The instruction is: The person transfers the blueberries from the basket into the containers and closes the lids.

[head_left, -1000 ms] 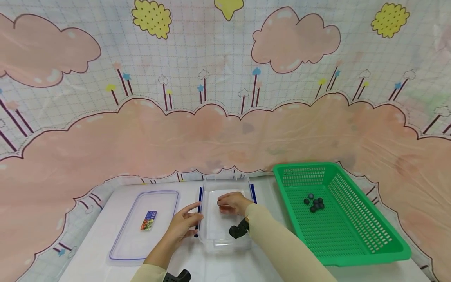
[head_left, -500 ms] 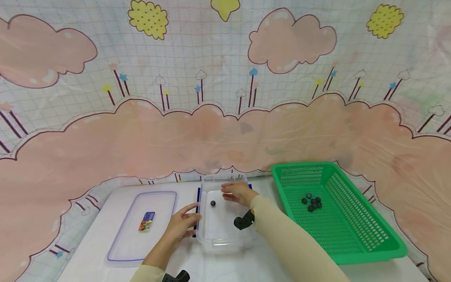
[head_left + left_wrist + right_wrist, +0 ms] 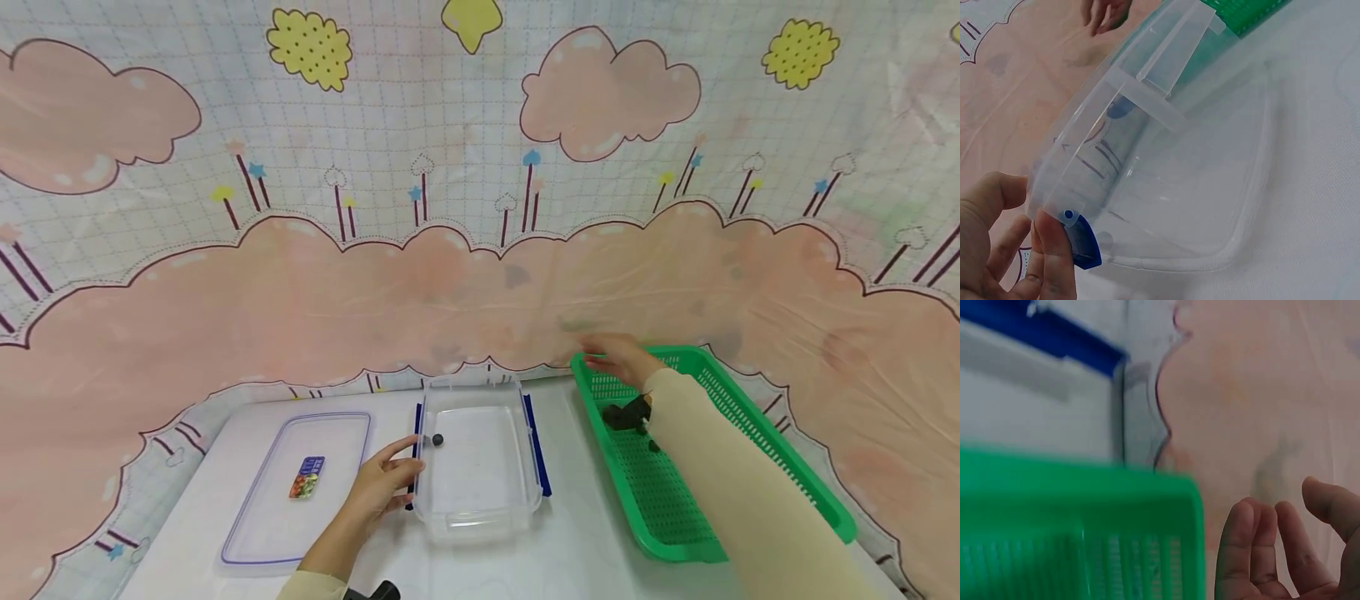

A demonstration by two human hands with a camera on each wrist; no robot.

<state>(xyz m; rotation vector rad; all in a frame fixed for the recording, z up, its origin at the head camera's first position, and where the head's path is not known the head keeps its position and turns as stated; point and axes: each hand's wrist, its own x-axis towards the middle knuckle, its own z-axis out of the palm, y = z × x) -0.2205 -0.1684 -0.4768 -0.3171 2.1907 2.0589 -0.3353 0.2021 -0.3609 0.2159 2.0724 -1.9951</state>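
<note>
In the head view, my left hand (image 3: 380,483) rests its fingertips on the left side of a clear plastic food box (image 3: 477,523) with blue side latches. The left wrist view shows those fingers beside a blue latch (image 3: 1085,240) at the box wall. Inside the box, near its left wall, lies one small dark ball like a blueberry (image 3: 438,439). My right hand (image 3: 619,357) is above the far left corner of a green basket (image 3: 637,525), fingers loosely bent, nothing seen between them. My right arm mostly hides the dark berries (image 3: 654,447) in the basket.
A clear lid (image 3: 341,429) with a blue rim lies flat left of the box, a colourful sticker (image 3: 307,477) on it. White cloth (image 3: 577,517) covers the table. A patterned curtain (image 3: 420,308) stands behind.
My right hand has left the box and moved right, over the basket. The berry it uncovered has shifted left to the box's wall. My left hand has stayed at the box's side.
</note>
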